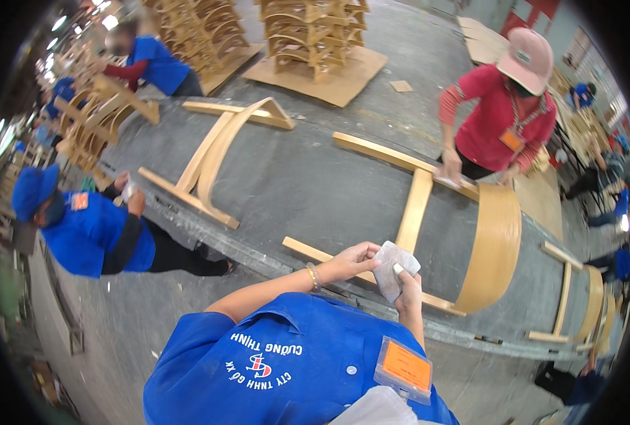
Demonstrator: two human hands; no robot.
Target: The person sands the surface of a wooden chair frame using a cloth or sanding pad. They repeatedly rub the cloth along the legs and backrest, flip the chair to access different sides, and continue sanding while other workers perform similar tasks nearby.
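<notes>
Over grey tabletop (293,184), left fingers (360,252) and right fingers (407,284) grip a pad (391,256), lengthwise outward.

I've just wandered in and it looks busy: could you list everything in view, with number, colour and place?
bench: 1, dark grey, across the middle
nearest wooden frame: 1, light wood, on the bench, right of centre
other wooden frames: at least 2, light wood, farther left and right
wooden stacks: at least 2, light wood, top
brown boards: at least 2, brown, under the stacks
co-workers: several, mostly blue tops, one red, around and beyond
pale sheet: 1, whitish, between both hands
blue shirt: 1, bottom centre
left hand: 1, bare, at the sheet's left
right hand: 1, one digit white-covered, at its right
</notes>
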